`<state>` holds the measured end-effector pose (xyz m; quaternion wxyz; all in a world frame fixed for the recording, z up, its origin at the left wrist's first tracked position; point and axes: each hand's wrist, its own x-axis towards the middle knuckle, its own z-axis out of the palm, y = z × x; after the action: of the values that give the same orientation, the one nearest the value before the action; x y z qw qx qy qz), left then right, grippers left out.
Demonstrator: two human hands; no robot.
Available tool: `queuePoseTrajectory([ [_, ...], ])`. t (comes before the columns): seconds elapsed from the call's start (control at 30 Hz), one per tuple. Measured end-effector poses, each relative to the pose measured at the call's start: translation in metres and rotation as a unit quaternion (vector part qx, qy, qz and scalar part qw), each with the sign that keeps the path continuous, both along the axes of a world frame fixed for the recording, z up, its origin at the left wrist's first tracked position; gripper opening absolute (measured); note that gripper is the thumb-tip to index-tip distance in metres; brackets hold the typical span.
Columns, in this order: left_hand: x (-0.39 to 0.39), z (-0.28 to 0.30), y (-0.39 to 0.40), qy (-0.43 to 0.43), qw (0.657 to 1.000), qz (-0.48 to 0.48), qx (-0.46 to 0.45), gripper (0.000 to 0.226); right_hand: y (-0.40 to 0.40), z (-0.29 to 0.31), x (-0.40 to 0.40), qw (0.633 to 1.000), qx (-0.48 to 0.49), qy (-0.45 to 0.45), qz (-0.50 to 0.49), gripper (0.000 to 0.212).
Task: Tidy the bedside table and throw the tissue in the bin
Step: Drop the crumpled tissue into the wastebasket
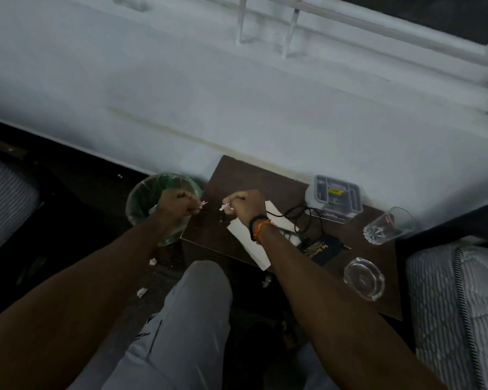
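Observation:
My left hand is closed in a fist over the green-lined bin, with a scrap of white tissue poking from its fingers. My right hand hovers above the left end of the dark wooden bedside table and pinches another white tissue scrap. The two hands are a short gap apart. A white sheet of paper lies on the table under my right wrist.
On the table are a clear plastic box, a black cable, a dark case, a drinking glass and a glass ashtray. Tissue bits lie on the dark floor. A mattress borders the right.

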<state>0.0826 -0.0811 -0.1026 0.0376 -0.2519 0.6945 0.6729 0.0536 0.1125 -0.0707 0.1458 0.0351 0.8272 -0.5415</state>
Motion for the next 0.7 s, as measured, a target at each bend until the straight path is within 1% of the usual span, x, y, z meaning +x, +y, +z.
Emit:
queuePoseTrajectory([
  [0.1,0.003,-0.013,-0.026,-0.008,1.000,0.014,-0.014,0.018,-0.033,-0.013,-0.008,1.000,-0.004,-0.023,0.010,0.024],
  [0.17,0.005,-0.019,-0.043,-0.021,0.999,0.035,-0.009,0.020,-0.057,-0.024,-0.017,0.999,-0.012,-0.035,0.029,0.016],
  [0.23,0.005,-0.026,-0.060,-0.027,0.998,0.054,-0.020,0.017,-0.078,-0.033,-0.025,0.998,0.004,-0.028,0.058,0.009],
  [0.3,0.003,-0.034,-0.076,-0.030,0.996,0.072,-0.043,0.010,-0.098,-0.041,-0.032,0.995,0.040,-0.002,0.088,0.007],
  [0.43,-0.007,-0.047,-0.097,-0.048,0.993,0.073,-0.084,0.012,-0.129,-0.050,-0.048,0.984,0.113,0.044,0.132,0.014],
  [0.53,-0.015,-0.071,-0.120,-0.073,0.987,0.089,-0.115,0.012,-0.150,-0.060,-0.061,0.963,0.185,0.073,0.184,0.018],
  [0.6,-0.021,-0.087,-0.133,-0.091,0.983,0.099,-0.128,0.017,-0.163,-0.064,-0.070,0.948,0.226,0.088,0.207,0.019],
  [0.7,-0.029,-0.089,-0.139,-0.094,0.981,0.101,-0.136,0.015,-0.176,-0.069,-0.082,0.927,0.267,0.104,0.243,0.015],
])
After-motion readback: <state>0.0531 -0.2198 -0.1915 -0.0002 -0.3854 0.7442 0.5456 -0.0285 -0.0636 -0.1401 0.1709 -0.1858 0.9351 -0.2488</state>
